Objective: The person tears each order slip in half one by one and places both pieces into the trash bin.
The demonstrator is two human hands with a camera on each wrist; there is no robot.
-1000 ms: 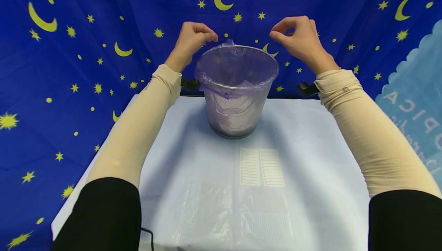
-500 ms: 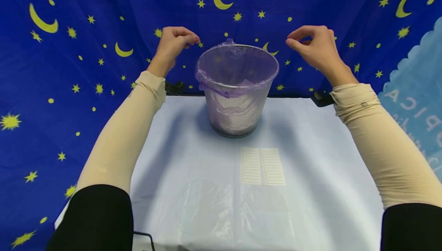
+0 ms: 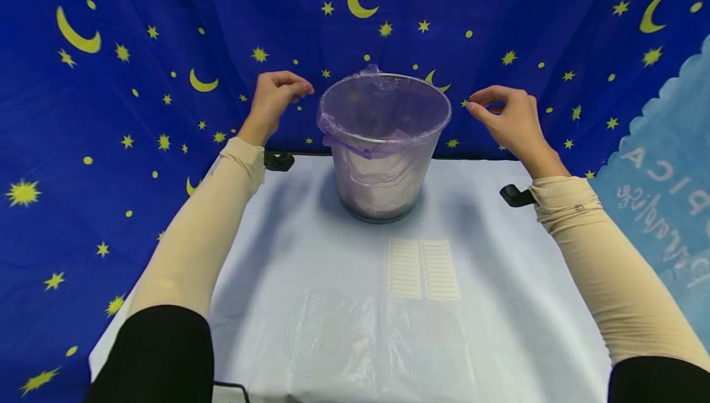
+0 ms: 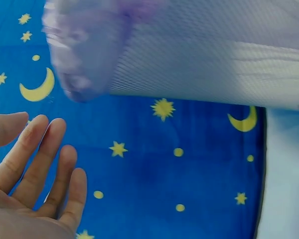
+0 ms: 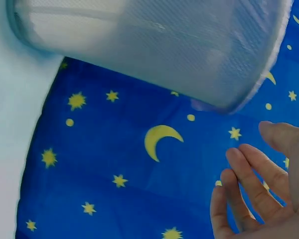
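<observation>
A silver mesh wastebasket [image 3: 383, 184] stands upright toward the back of the table. It is lined with a thin purple trash bag [image 3: 366, 107] whose edge folds over the rim and bunches at the front and back. My left hand [image 3: 274, 102] is held in the air just left of the rim, apart from it, with loosely bent fingers and nothing in them. On the other side my right hand [image 3: 511, 116] hovers right of the rim, its fingers relaxed and bare. Both wrist views show the spread fingers [image 4: 32, 159] with a gap to the basket wall [image 5: 139, 45].
Two lined label sheets [image 3: 424, 269] lie on the white table [image 3: 310, 255] in front of the basket. A clear plastic sheet [image 3: 344, 341] covers the near part. Behind hangs a blue curtain [image 3: 310, 15] with moons and stars. A dark cable [image 3: 235, 386] shows at the front left.
Both hands have moved apart, outward from above the basket's rim, and then lowered to either side of it. The wastebasket and bag stay in place.
</observation>
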